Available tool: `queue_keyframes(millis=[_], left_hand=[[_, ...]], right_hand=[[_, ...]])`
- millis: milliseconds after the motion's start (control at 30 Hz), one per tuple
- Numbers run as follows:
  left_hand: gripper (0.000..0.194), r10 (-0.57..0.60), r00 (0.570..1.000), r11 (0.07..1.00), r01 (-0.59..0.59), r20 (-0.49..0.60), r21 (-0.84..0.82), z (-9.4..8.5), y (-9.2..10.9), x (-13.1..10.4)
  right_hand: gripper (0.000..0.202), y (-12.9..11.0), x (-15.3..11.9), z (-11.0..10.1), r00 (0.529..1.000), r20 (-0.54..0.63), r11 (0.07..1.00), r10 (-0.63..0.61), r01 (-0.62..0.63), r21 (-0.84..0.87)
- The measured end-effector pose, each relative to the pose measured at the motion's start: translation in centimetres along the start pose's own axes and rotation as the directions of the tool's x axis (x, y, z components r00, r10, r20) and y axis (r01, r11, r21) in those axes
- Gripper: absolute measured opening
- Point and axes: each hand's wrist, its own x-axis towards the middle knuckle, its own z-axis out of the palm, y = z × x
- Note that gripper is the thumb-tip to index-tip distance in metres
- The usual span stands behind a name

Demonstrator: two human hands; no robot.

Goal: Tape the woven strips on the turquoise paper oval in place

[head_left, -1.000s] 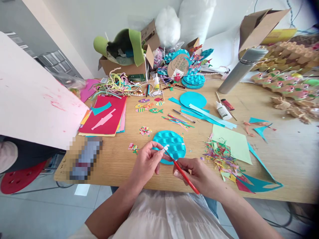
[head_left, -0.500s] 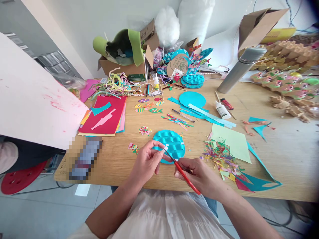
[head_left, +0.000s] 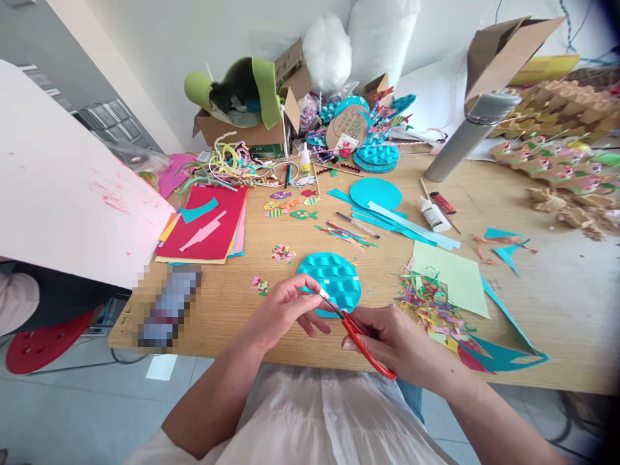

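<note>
Between thumb and forefinger, my left hand (head_left: 289, 307) pinches a small white piece (head_left: 323, 293), paper or tape by its look. The scissors (head_left: 367, 347) with red handles are in my right hand (head_left: 391, 341), their blade tips at the white piece. Just beyond both hands lies a round blue disc (head_left: 332, 274) with woven, raised strips and a few small white bits on it; my left fingers hide its lower left part. Small heaps of coloured paper dots (head_left: 282, 253) lie left of the disc.
Paper scraps (head_left: 431, 310) and a pale green sheet (head_left: 453, 274) lie to the right. A grey flask (head_left: 467, 139) and glue bottle (head_left: 434, 215) stand or lie farther back. Coloured sheets (head_left: 201, 226) and a blurred-out phone-like object (head_left: 169, 307) are at left. Paper fish (head_left: 303, 214) lie mid-table.
The red scissor handles have spread apart a little. My left hand's lower fingers have stretched out more, still pinching the white piece. The view has shifted slightly.
</note>
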Motion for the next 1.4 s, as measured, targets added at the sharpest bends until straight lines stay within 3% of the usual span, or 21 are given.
queue_keyframes(millis=[333, 633, 867, 1167, 1400], left_hand=[[0.031, -0.004, 0.997, 0.996, 0.011, -0.075, 0.093, 0.5, 0.4, 0.2], [0.025, 0.027, 0.983, 0.992, -0.005, -0.179, 0.123, 1.3, 0.1, 0.0], [0.026, -0.028, 0.978, 0.998, 0.039, -0.207, 0.049, 1.7, -0.4, 0.4], [0.023, -0.149, 0.983, 0.987, 0.141, -0.108, -0.071, 1.3, -0.4, 0.5], [0.028, -0.214, 0.973, 0.959, 0.226, 0.086, -0.173, -0.3, -1.5, 1.2]], right_hand=[[0.035, -0.4, -0.4, -0.4, 0.996, -0.002, 0.966, -0.085, 0.082, -0.246], [0.037, -0.6, -0.9, -0.3, 0.973, -0.05, 0.818, -0.227, 0.163, -0.551], [0.031, -0.5, -1.0, 0.0, 0.966, -0.08, 0.789, -0.248, 0.153, -0.595], [0.025, -0.3, -1.0, -0.1, 0.966, -0.076, 0.815, -0.246, 0.164, -0.556], [0.023, -0.1, -0.8, -0.2, 0.977, -0.015, 0.873, -0.215, 0.185, -0.452]])
